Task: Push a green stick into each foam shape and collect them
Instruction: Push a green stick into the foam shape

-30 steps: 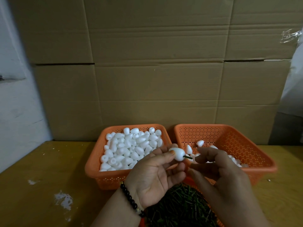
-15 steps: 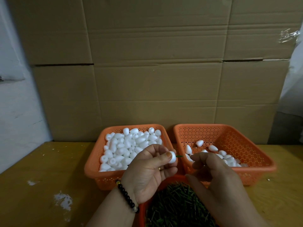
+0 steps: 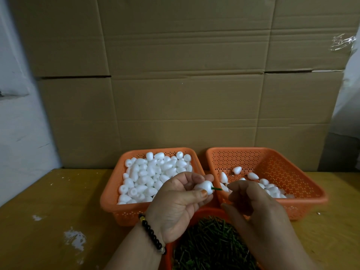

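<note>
A second ago the left hand held the foam shape right against the right hand, the green stick barely showing. Now the hands sit slightly apart, and more of the stick juts out toward the right hand's fingers.

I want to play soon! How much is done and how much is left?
Done: a few foam shapes lie in the right basket. In hand: the left hand holds a shape with a stick poking out; the right hand is beside it. Left: the left basket is nearly full, so most remains.
</note>
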`<state>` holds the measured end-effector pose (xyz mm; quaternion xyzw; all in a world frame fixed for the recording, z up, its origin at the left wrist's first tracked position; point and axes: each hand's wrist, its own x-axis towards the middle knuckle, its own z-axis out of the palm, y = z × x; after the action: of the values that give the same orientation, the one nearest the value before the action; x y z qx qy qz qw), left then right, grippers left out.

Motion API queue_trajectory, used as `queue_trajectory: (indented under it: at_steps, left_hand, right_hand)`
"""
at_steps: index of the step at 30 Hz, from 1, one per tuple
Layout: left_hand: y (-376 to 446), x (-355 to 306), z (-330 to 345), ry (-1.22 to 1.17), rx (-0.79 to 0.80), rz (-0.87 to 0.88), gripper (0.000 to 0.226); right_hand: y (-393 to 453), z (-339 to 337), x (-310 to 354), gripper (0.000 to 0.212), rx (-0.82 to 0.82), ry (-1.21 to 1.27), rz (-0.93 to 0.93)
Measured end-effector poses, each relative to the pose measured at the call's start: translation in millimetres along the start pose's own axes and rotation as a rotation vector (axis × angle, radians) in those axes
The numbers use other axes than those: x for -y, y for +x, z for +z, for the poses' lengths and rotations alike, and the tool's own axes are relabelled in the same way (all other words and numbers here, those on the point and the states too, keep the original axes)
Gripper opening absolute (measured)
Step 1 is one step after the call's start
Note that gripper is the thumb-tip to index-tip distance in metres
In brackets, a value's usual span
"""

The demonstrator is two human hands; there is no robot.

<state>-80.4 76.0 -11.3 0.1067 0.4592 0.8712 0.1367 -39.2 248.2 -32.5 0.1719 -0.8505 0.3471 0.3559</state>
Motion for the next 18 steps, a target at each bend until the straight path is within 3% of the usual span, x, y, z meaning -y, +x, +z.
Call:
queue_trajectory:
  at_steps: [9,18]
  left_hand:
    - [-4.2,1.1,4.6,0.113,0.058,-0.006,0.027]
    - [-7.0,-1.8,6.0,0.144,0.133,-0.033,0.024]
  right_hand:
    - [4.1,-3.3,5.7,0.017,-0.063,0.048,-0.03]
    - [5.5,-3.9,4.5,0.001,-0.053,-0.009,-0.074]
